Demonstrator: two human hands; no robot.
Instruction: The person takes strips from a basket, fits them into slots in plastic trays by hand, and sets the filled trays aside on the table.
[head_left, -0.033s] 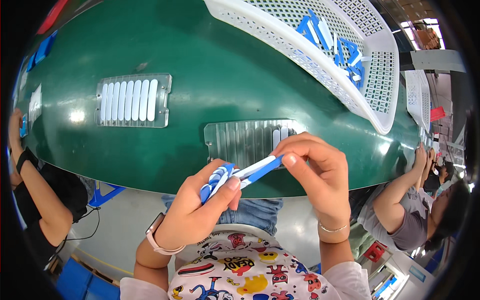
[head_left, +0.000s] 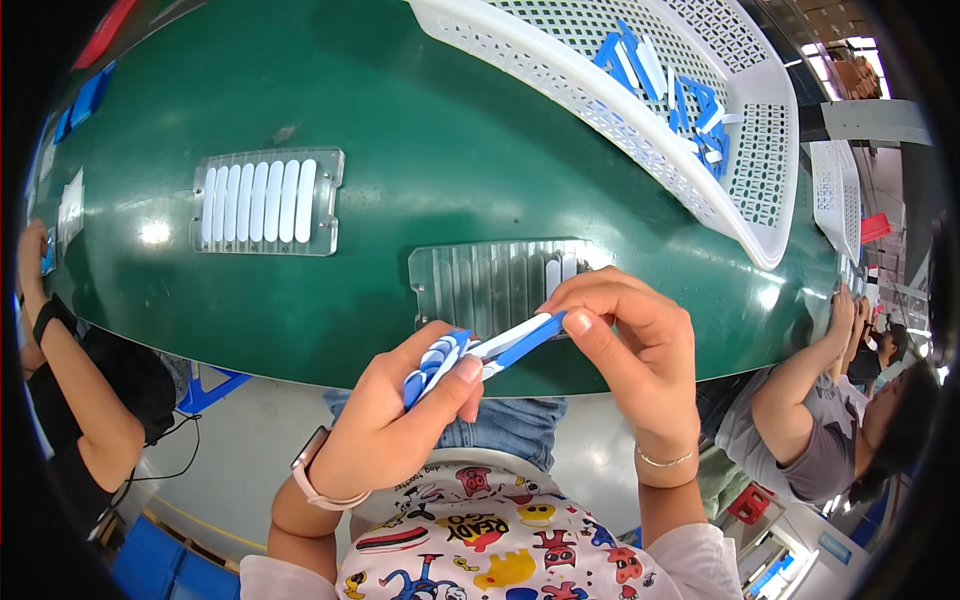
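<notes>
My left hand (head_left: 400, 415) is closed around a bundle of flat blue-and-white plastic strips (head_left: 436, 362). From that bundle a longer blue-and-white strip (head_left: 527, 342) slants up to the right. Its far end is pinched between the thumb and fingers of my right hand (head_left: 645, 355). Just beyond my hands lies a clear grooved tray (head_left: 430, 268). White strips (head_left: 553, 274) sit in its right-hand grooves, partly covered by my right hand; the grooves to the left hold nothing.
A second clear tray (head_left: 326, 236), filled with white strips (head_left: 259, 200), lies to the left on the green table (head_left: 400, 130). At the far right, a white perforated basket (head_left: 600, 125) contains loose blue and white pieces (head_left: 650, 70). Other people sit at both sides.
</notes>
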